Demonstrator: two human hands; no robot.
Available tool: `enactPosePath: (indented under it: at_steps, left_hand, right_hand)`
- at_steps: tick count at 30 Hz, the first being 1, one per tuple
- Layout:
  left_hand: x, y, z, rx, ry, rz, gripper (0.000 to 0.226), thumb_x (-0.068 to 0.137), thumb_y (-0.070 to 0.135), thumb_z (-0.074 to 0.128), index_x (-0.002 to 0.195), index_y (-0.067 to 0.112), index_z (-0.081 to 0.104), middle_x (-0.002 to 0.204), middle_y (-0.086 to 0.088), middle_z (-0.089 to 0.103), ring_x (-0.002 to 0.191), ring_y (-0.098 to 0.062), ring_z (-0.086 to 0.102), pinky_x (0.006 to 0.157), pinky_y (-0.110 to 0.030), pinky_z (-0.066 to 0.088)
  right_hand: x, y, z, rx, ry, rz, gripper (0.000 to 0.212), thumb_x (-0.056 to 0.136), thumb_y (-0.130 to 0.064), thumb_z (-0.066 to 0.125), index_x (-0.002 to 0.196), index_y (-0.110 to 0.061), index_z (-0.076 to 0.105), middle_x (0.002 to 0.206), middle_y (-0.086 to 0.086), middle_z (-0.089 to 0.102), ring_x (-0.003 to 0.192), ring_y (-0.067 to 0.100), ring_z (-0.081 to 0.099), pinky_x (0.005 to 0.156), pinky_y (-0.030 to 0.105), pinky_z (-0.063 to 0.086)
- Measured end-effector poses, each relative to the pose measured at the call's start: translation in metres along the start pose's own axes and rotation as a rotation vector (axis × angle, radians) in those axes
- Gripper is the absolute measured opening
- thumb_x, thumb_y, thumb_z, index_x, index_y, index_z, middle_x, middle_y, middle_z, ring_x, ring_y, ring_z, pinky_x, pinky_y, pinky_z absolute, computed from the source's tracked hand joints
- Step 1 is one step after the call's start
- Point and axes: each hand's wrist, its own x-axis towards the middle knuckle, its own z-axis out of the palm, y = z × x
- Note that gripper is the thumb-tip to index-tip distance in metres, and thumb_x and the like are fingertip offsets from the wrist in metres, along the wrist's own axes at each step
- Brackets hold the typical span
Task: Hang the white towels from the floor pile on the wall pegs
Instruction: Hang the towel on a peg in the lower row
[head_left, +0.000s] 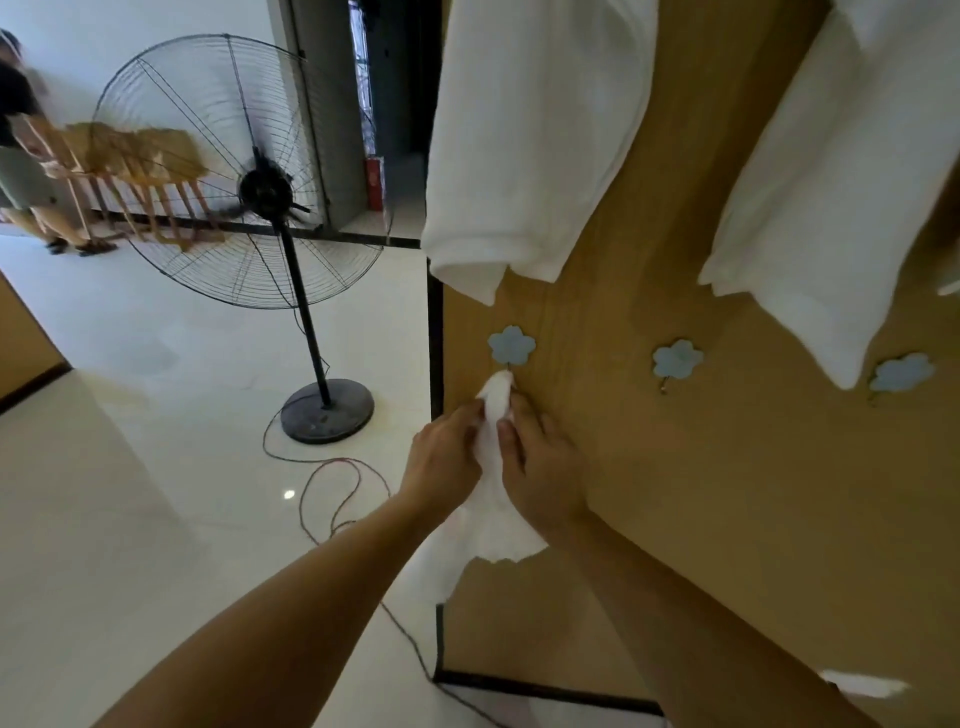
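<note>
Step in hand: hooking a towel (493, 452) on the leftmost peg (511, 345) of the lower row. We see the left hand (447, 454) and right hand (537, 467) both pinching the bunched top of the towel between curled fingers, one hand on each side, pressed close to the wooden wall (675, 493). The towel's tip touches the wall just under the blue flower peg; the rest hangs down between the forearms.

Whether the fabric has caught the hook is unclear: the hook itself is hidden behind the tip, so we judge it as probably not yet seated.

Two more flower pegs, the middle peg (677, 358) and right peg (901, 372), look bare. Two hung towels, one at upper left (530, 140) and one at upper right (831, 197), hang above.

Next move, in our judgement: lift the tip slightly and draw it over the hook, then loosen both grips and check that it holds. A fan (244, 171) stands on the floor at left.
</note>
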Motion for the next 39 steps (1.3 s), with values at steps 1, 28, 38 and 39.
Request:
enactPosePath:
  at_steps: [1,28,38,39]
  left_hand:
    - [0.000,0.000,0.002,-0.032,-0.001,-0.006,0.018,0.098,0.025,0.047,0.111,0.030,0.059,0.099,0.007,0.064,0.080,-0.010,0.055,0.077,-0.032,0.053]
    - [-0.035,-0.043,-0.031,0.017,-0.059,0.085,0.029,0.098,0.026,0.051,0.125,0.021,0.059,0.124,-0.003,0.059,0.111,-0.023,0.054,0.094,-0.034,0.046]
    - [-0.074,0.062,-0.023,0.049,-0.141,0.432,0.026,0.091,0.010,0.056,0.114,0.011,0.066,0.110,-0.013,0.065,0.100,-0.033,0.058,0.084,-0.039,0.051]
    - [-0.084,0.080,-0.015,0.048,-0.166,0.466,0.026,0.090,0.010,0.055,0.114,0.011,0.066,0.109,-0.013,0.064,0.098,-0.033,0.058,0.081,-0.039,0.051]
  right_hand:
    - [0.000,-0.004,0.001,0.028,-0.007,0.031,0.042,0.102,-0.035,0.044,0.134,-0.012,0.059,0.090,0.010,0.068,0.069,0.022,0.060,0.064,0.038,0.053]
    - [-0.081,-0.027,-0.033,0.148,-0.416,0.616,0.039,0.103,-0.028,0.045,0.136,-0.008,0.055,0.129,0.010,0.063,0.114,0.026,0.060,0.100,0.034,0.045]
    - [-0.135,0.003,-0.123,-0.009,-0.318,0.665,0.053,0.098,-0.041,0.053,0.145,-0.018,0.047,0.139,0.006,0.057,0.124,0.022,0.054,0.101,0.027,0.041]
    - [-0.146,0.011,-0.141,-0.031,-0.307,0.685,0.053,0.098,-0.042,0.054,0.145,-0.019,0.047,0.139,0.006,0.057,0.124,0.023,0.054,0.101,0.029,0.043]
